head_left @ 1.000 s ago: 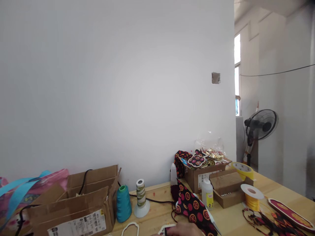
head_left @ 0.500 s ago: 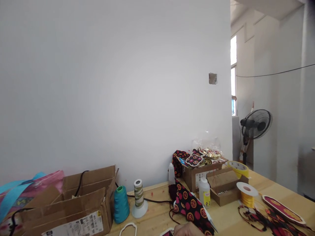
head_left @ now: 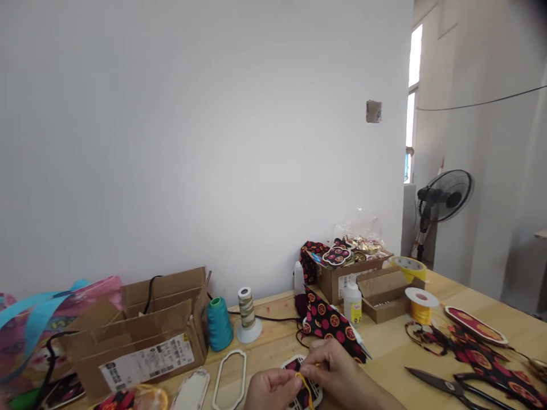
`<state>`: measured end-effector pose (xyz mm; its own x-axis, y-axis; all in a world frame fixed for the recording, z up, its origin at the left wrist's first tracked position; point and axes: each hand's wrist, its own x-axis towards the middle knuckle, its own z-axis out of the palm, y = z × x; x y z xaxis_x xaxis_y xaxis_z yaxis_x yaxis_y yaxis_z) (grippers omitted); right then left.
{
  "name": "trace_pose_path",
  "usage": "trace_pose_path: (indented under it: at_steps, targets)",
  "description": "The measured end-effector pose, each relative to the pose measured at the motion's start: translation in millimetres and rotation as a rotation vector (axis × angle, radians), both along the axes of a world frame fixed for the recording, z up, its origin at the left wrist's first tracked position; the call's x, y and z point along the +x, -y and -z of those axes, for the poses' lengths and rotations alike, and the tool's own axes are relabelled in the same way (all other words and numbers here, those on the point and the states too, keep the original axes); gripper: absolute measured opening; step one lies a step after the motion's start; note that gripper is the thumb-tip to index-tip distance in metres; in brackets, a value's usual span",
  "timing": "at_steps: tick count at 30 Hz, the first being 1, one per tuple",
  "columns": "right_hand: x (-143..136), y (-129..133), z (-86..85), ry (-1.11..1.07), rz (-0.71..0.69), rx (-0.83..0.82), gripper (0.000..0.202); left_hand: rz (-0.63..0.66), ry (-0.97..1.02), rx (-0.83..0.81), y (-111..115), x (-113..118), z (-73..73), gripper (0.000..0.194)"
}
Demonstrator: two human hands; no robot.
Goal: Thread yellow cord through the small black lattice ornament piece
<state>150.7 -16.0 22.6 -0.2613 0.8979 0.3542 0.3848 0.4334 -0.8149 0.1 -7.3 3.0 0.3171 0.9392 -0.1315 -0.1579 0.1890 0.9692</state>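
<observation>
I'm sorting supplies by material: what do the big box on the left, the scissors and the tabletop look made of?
Box: brown corrugated cardboard, matte, with creased flaps and a printed label. Scissors: dark, seemingly metal blades, slightly shiny; handle material unclear. Table: pale wood, judging by the grain lines and plank seams, with a smooth, low-sheen finish.

Left of where I'm gripping, I see a cardboard box (head_left: 141,336), a teal thread cone (head_left: 219,324) and an empty white frame (head_left: 231,378). To the right lie what look like scissors (head_left: 444,385), with a yellow ribbon spool (head_left: 421,306) and a fan (head_left: 444,197) farther back.
</observation>
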Motion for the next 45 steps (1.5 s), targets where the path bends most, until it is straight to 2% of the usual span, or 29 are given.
trace_pose_path:
  at_steps: [3,6,11,15,20,25,32,36,41,45]
  targets:
    - [0.6,-0.7,0.1,0.007,0.036,0.028,0.023,-0.059,0.081,-0.005,1.2,2.2,0.9,0.033]
    - [1.3,-2.6,2.1,-0.019,0.048,0.042,0.023,-0.083,0.169,-0.04,6.3,2.2,-6.5,0.03]
    - [1.0,-2.0,-1.3,-0.039,0.065,0.042,0.022,-0.082,0.045,-0.138,15.3,-1.2,-24.0,0.035]
    - [-1.0,1.4,-4.5,-0.04,0.069,0.069,0.019,-0.136,0.067,-0.126,18.6,0.9,-32.0,0.032]
    - [-3.6,3.2,-3.7,-0.021,0.007,0.151,0.02,-0.108,0.198,-0.068,13.2,2.3,-22.7,0.025]
    - [-1.7,2.0,-9.6,-0.087,0.104,0.147,0.023,-0.082,0.1,0.043,9.3,0.0,-11.3,0.024]
    - [1.1,0.5,-7.4,-0.159,0.078,0.056,0.022,-0.15,0.014,0.129,15.2,1.9,-21.1,0.021]
    - [-0.5,0.3,-3.4,-0.172,0.061,0.029,0.02,-0.149,-0.01,0.146,16.7,2.0,-20.7,0.018]
    - [-2.0,0.4,-2.6,-0.187,0.035,0.024,0.021,-0.07,-0.009,0.114,16.8,3.1,-19.6,0.021]
    - [-2.4,1.6,-1.4,-0.11,0.05,0.107,0.019,-0.056,-0.019,0.109,15.9,4.1,-20.8,0.02]
